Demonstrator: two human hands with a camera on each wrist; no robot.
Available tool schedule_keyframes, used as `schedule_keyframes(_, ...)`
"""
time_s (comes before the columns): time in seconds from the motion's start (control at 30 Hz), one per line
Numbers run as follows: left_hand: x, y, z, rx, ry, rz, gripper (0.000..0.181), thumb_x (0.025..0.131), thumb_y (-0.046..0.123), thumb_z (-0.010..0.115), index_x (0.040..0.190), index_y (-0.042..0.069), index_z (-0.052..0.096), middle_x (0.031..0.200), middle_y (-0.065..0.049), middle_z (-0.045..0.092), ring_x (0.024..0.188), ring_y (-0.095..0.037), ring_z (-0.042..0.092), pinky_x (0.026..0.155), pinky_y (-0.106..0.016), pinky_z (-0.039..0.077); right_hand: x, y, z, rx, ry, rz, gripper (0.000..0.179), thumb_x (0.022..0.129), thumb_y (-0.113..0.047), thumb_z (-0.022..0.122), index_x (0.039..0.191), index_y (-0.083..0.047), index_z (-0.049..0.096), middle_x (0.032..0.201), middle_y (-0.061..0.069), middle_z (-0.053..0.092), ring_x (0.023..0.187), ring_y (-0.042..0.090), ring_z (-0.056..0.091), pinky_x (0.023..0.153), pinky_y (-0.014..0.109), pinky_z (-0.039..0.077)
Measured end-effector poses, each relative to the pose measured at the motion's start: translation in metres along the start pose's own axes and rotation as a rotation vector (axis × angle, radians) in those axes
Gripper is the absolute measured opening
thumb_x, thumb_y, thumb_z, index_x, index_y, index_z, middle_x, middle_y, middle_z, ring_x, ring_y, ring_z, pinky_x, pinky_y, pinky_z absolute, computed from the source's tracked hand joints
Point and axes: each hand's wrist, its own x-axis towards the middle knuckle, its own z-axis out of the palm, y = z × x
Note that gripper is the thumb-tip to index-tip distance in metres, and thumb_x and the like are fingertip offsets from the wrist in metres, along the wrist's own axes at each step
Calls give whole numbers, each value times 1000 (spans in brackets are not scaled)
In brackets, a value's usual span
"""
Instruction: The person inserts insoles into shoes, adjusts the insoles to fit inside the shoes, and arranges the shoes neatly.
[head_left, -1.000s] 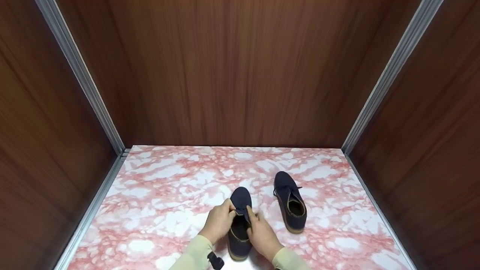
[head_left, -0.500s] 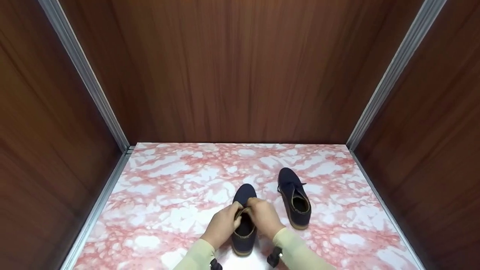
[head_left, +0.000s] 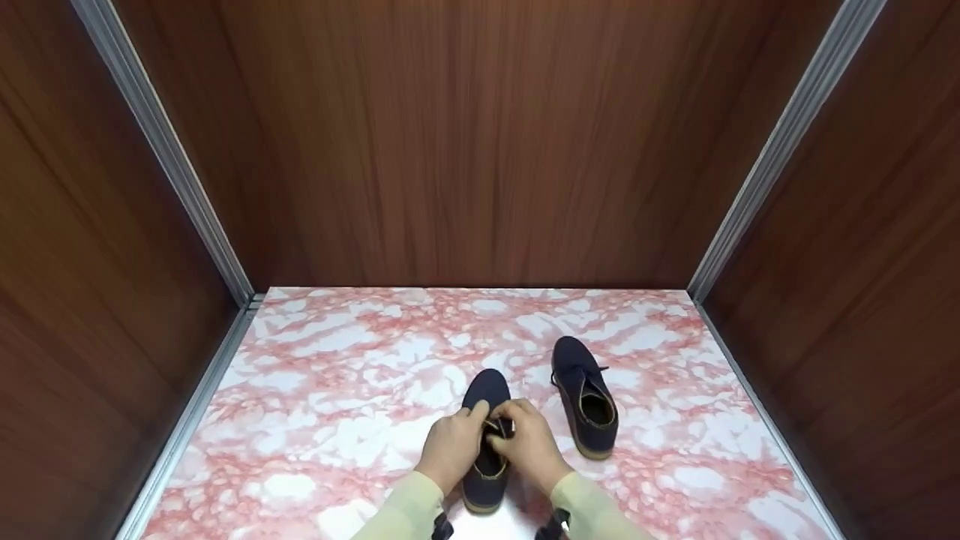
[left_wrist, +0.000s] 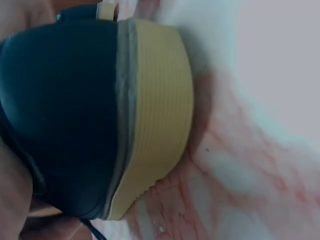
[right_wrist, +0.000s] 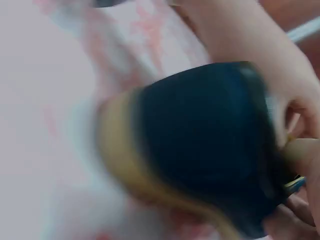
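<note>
A dark navy shoe (head_left: pixel 487 388) with a tan sole stands on the tabletop, toe away from me. My left hand (head_left: pixel 451 448) grips its left side by the lacing, thumb pointing towards the toe. On the other side, my right hand (head_left: pixel 531 448) pinches the edge of the upper by the eyelets, thumb inside the opening. Both hands cover much of the lacing. The rounded heel (left_wrist: pixel 65 110) and ridged sole (left_wrist: pixel 162 95) fill the left wrist view; the right wrist view shows the heel (right_wrist: pixel 200 130) blurred. To the right stands the matching shoe (head_left: pixel 598 436), its lace tied.
Red-and-white marbled sheeting (head_left: pixel 337 360) covers the tabletop. Brown wood-grain panels (head_left: pixel 480 150) rise at the back and both sides, with grey metal rails (head_left: pixel 172 161) along the corners.
My right hand moved in over the lacing, then shifted slightly back to the right edge of the opening. My left thumb now lies further forward. Both shoes keep their places.
</note>
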Motion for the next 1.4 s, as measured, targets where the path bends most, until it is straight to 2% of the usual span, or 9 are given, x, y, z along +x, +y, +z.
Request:
schedule_keyframes(0.13,9,-10,-6,-191,-110,-60,18,97,9,71,101,12,53,69,-8,69,58,-29,70,49,-37,49,-13,7,3,-44,46,-25,45,79,3,87,115,-21,75,116,1,69,105,23,74,93,38,65)
schedule_keyframes(0.3,22,-23,-16,-522,-276,-350,14,96,9,71,88,13,61,79,-1,68,76,-18,63,68,-32,49,-16,12,7,-121,70,-177,52,77,11,81,118,-20,74,117,0,69,106,20,74,95,35,64)
schedule_keyframes(0.47,21,-22,-16,-566,-299,-465,17,96,10,72,83,14,61,80,1,65,79,-15,60,72,-32,49,-15,3,13,-339,119,-295,47,80,3,85,122,-12,69,120,5,67,102,25,73,84,40,66)
schedule_keyframes(0.67,1,-10,-7,-369,-142,-353,19,97,13,75,95,18,57,73,-6,71,66,-26,70,59,-39,50,0,-14,14,-588,146,-311,43,88,-26,90,121,-10,69,119,9,72,92,32,69,64,42,64)
schedule_keyframes(0.83,-8,-6,1,-202,-155,-239,35,93,27,84,110,18,56,70,-4,69,61,-29,70,53,-41,50,13,-16,12,-606,103,-306,20,96,-23,82,102,-8,70,91,9,70,66,31,68,57,43,59)
schedule_keyframes(1.03,-7,2,3,-43,-140,-115,50,87,26,90,120,15,55,97,-5,69,78,-27,71,64,-41,60,20,-5,0,-131,-23,42,22,101,-16,72,84,-10,61,75,4,63,67,24,65,61,38,52)
schedule_keyframes(1.2,-10,9,7,146,-64,-24,55,89,35,88,132,17,58,100,-4,64,74,-23,67,55,-36,57,18,1,-7,344,-98,370,24,103,-14,69,85,-1,61,73,0,57,64,13,54,57,27,47)
schedule_keyframes(1.27,-12,7,10,202,-6,-7,56,87,37,89,132,19,61,96,-4,63,67,-21,66,51,-35,55,15,-2,-5,311,-98,320,23,104,-17,70,87,-3,63,76,1,62,66,13,57,58,29,50)
schedule_keyframes(1.4,-12,4,14,296,108,65,39,90,29,82,122,16,63,85,-3,63,55,-18,62,46,-31,53,2,-7,3,-36,-16,52,9,98,-13,77,97,-13,68,97,4,71,88,18,69,80,37,60)
